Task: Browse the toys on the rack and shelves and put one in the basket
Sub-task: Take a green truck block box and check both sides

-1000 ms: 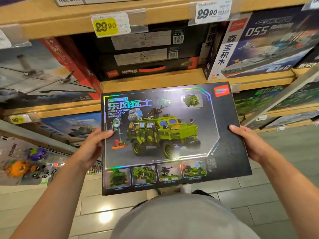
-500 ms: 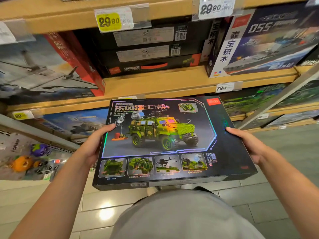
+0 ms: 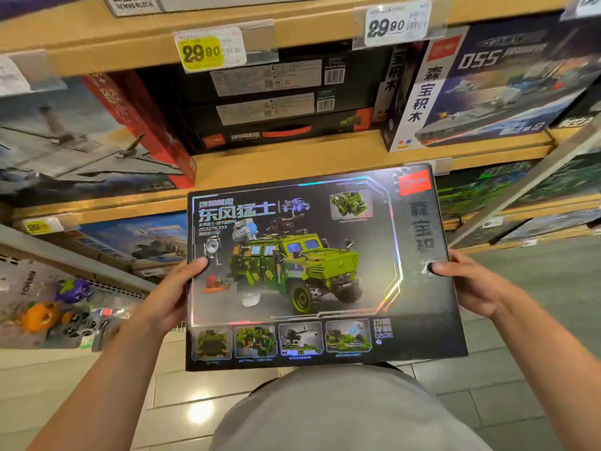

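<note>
Glossy black cardboard toy box (image 3: 318, 271) held flat before shelf (image 3: 292, 157), gripped at side edges by left hand (image 3: 169, 294) and right hand (image 3: 471, 284), thumbs on top. Judged stiff, light, slippery; edge grip advised. Basket unseen.

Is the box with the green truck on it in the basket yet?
No. The truck box is out in the air, held by the left hand and right hand. No basket shows.

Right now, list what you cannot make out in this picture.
- Basket: not in the head view at all.
- Fingers of both hands: behind the toy box; only the left hand and right hand thumbs show on its front.
- Price tag: covered by the box's top edge.
- Small print on the stacked black boxes: blurred.
</note>
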